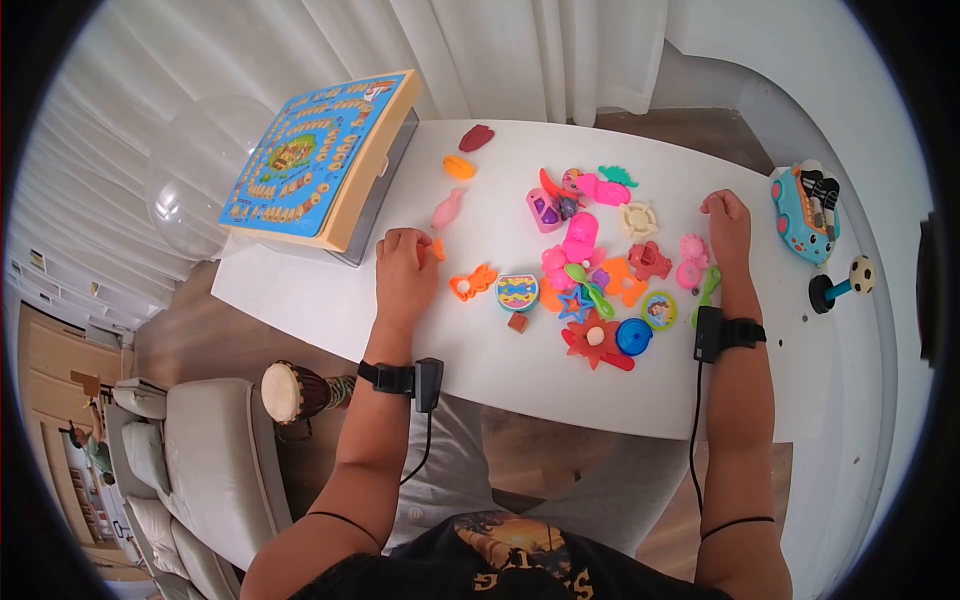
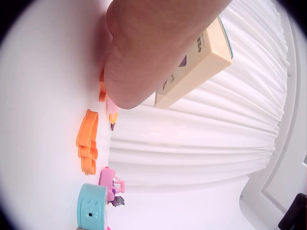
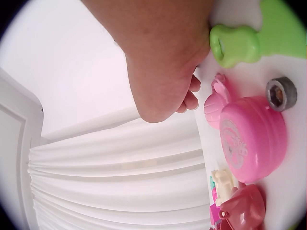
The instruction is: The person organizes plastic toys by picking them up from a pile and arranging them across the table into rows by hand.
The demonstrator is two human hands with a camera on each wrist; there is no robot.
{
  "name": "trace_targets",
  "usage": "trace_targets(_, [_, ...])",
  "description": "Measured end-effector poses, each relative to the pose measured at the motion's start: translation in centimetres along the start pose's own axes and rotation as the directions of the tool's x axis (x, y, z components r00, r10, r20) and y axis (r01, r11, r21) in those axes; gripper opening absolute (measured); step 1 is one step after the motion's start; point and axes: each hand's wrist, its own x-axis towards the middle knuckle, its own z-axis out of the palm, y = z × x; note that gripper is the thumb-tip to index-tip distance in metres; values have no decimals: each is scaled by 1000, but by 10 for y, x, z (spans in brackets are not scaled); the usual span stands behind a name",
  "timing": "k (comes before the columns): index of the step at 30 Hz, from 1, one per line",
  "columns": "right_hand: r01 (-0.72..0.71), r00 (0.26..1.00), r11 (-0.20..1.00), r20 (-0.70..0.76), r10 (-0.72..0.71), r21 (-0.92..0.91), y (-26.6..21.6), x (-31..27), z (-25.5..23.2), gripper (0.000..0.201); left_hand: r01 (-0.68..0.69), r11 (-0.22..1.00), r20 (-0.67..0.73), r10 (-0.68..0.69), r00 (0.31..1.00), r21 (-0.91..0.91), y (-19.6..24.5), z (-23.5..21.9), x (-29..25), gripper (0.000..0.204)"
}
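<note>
My left hand (image 1: 405, 275) rests on the white table with its fingers loosely curled. Beside its fingers lies a small orange piece (image 1: 438, 250), partly hidden behind the hand (image 2: 144, 52) in the left wrist view; whether they touch is unclear. An orange cutter (image 1: 472, 283) lies to the right of it. At the table's right side, my right hand (image 1: 729, 225) is loosely curled, with nothing visible in it. Near its wrist are a green tool (image 1: 708, 287) and a pink round toy (image 1: 688, 275), which shows large in the right wrist view.
Mixed colourful toys and a blue coil (image 1: 633, 337) cover the table's middle. A board-game box (image 1: 310, 160) stands at the back left, with a clear balloon (image 1: 205, 170) behind. Along the right edge are a teal toy car (image 1: 800, 220) and a small football stand (image 1: 840, 288).
</note>
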Motion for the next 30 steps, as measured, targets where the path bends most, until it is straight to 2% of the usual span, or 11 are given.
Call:
trace_targets(8, [-4,1000,1000,0,4,-15,3,1,0,20,7,1000,8,-7,1000,3,3,-2,1,18])
trace_targets(11, [15,1000,1000,1,-15,-3,4,1,1,21,-30,998,-75,26,997,-48,13,-8,3,19])
trace_targets(13, [10,1000,1000,3,-10,-12,2,1,0,21,-198,967,-132,178,975,-161,24,-16,5,15])
trace_targets(14, [11,1000,1000,3,-11,-12,1,0,1,21,-198,967,-132,178,975,-161,24,-16,4,15])
trace_targets(16, [4,1000,1000,-6,-4,-8,-1,-1,0,21,-281,937,34,294,955,-209,25,-16,4,10])
trace_targets(20, [29,1000,1000,-3,-29,-4,5,1,1,21,-285,949,73,296,952,-133,26,-16,2,7])
trace_targets(22, [27,1000,1000,-7,-27,8,5,1,1,20,-202,967,154,226,962,-154,21,-12,2,8])
trace_targets(29, [10,1000,1000,-2,-10,12,6,2,1,20,-210,968,160,231,960,-134,21,-12,2,8])
trace_targets(30, [11,1000,1000,-5,-11,10,5,1,1,20,-292,947,116,307,945,-132,22,-13,2,10])
